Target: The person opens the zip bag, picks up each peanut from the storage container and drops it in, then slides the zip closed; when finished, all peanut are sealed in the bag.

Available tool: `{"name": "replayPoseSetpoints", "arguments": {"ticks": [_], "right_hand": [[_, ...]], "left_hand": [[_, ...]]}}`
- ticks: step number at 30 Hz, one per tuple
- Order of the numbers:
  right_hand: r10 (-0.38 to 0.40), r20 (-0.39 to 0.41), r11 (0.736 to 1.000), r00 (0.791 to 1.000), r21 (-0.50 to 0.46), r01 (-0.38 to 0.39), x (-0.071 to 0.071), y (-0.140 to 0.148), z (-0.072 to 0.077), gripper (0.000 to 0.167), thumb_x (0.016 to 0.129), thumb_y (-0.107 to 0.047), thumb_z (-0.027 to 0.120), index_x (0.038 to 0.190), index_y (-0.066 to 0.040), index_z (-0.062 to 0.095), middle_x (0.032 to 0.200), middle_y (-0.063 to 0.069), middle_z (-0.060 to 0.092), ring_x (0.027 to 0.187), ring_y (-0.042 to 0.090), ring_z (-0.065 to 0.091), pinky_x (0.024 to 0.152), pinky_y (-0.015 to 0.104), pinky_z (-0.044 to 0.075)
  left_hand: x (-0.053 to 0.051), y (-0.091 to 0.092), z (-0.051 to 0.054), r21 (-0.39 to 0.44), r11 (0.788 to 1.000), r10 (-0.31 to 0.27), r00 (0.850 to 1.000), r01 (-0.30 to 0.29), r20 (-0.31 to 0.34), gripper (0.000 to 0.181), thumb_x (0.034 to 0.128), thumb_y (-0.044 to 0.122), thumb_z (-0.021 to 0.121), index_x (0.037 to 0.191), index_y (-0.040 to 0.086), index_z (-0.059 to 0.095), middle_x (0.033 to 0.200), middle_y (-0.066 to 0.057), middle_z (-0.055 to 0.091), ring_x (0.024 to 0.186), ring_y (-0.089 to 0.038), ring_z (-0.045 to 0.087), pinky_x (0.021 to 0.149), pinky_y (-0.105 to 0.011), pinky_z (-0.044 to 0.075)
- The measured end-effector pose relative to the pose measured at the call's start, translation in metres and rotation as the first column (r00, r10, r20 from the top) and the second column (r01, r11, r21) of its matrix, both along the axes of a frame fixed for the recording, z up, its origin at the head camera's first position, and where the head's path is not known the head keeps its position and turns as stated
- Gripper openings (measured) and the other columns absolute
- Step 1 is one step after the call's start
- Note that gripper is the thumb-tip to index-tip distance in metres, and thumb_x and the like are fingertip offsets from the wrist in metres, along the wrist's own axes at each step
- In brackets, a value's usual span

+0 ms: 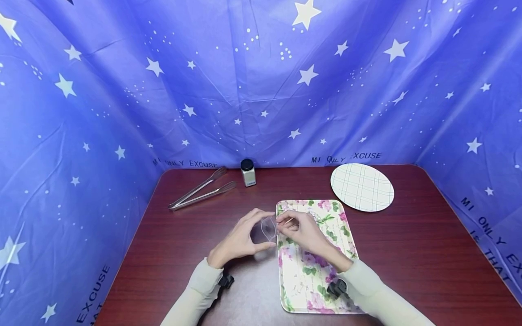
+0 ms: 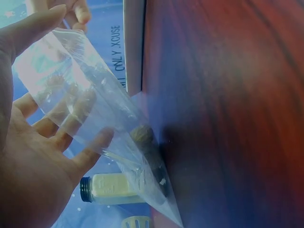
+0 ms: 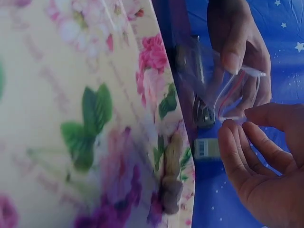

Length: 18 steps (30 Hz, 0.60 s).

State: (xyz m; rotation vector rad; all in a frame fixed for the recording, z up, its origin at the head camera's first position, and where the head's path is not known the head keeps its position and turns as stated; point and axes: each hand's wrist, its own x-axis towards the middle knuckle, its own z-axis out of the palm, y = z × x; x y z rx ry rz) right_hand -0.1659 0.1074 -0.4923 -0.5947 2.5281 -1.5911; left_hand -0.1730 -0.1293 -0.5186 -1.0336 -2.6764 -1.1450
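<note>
A clear zip-lock bag (image 1: 268, 228) is held with its mouth spread between both hands, left of the floral tray (image 1: 291, 290). My left hand (image 1: 240, 235) curves around the bag, thumb and fingers at its mouth. With thumb and fingertips, my right hand (image 3: 270, 161) pinches the bag's rim. In the left wrist view the bag (image 2: 109, 114) slants down toward the table, with a brown, nut-like lump (image 2: 142, 136) low inside. Peanuts in their shells (image 3: 173, 156) lie near the tray's edge in the right wrist view; my right hand hides them in the head view.
Metal tongs (image 1: 200, 192) lie spread at the back left. Beside them a black-capped jar (image 1: 248, 173) stands upright. An oval checked plate or board (image 1: 362, 187) is at the back right. A starry blue curtain (image 1: 228, 90) surrounds the dark red table (image 1: 412, 240).
</note>
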Motion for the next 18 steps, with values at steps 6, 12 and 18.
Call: {"name": "replayPoseSetpoints", "arguments": {"ticks": [6, 12, 18], "right_hand": [[-0.063, 0.008, 0.998, 0.998, 0.015, 0.063, -0.001, 0.014, -0.007, 0.011, 0.094, -0.004, 0.073, 0.104, -0.001, 0.075, 0.093, 0.011, 0.078, 0.083, 0.018, 0.076, 0.074, 0.02, 0.061], [-0.087, 0.003, 0.995, 0.996, 0.05, 0.087, -0.001, 0.032, -0.016, 0.009, 0.095, -0.006, 0.073, 0.103, -0.001, 0.074, 0.089, 0.007, 0.076, 0.078, 0.01, 0.072, 0.072, 0.021, 0.06], [-0.142, -0.009, 0.984, 0.99, 0.106, 0.142, -0.002, 0.05, -0.019, 0.008, 0.094, -0.006, 0.074, 0.101, -0.003, 0.074, 0.086, 0.006, 0.074, 0.073, 0.007, 0.066, 0.068, 0.02, 0.056]], "left_hand": [[0.0, -0.001, 0.0, -0.007, 1.0, -0.001, 1.0, 0.001, -0.012, 0.081, 0.0786, 0.038, 0.092, 0.148, 0.016, 0.056, 0.128, 0.007, 0.062, 0.118, -0.009, 0.06, 0.104, -0.036, 0.052], [0.001, 0.0, 0.001, -0.011, 1.0, 0.002, 1.0, -0.002, -0.022, 0.08, 0.0789, 0.038, 0.091, 0.148, 0.019, 0.056, 0.126, 0.008, 0.062, 0.116, -0.007, 0.059, 0.103, -0.035, 0.052], [0.001, -0.001, 0.001, -0.028, 1.0, 0.002, 1.0, -0.003, -0.02, 0.08, 0.0804, 0.041, 0.089, 0.148, 0.016, 0.055, 0.127, 0.008, 0.061, 0.117, -0.006, 0.058, 0.104, -0.036, 0.052]]}}
